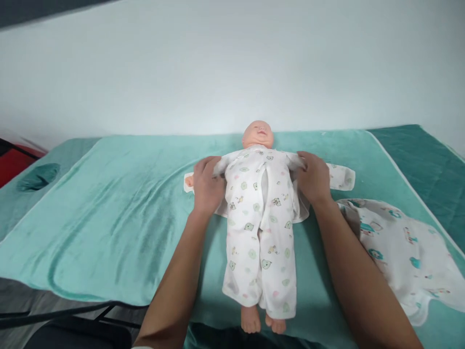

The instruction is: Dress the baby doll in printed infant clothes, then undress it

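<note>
Forearms, left hand, right hand, clothed doll between them

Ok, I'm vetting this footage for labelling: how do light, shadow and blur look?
Head view: white wall softly lit, no harsh glare; head view: soft shadows on the green blanket beside the printed trousers; head view: left hand and right hand look slightly motion-blurred, lower trouser print fairly clear.

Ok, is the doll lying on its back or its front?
On its back: the doll lies face up on the green sheet, its mouth in view.
</note>
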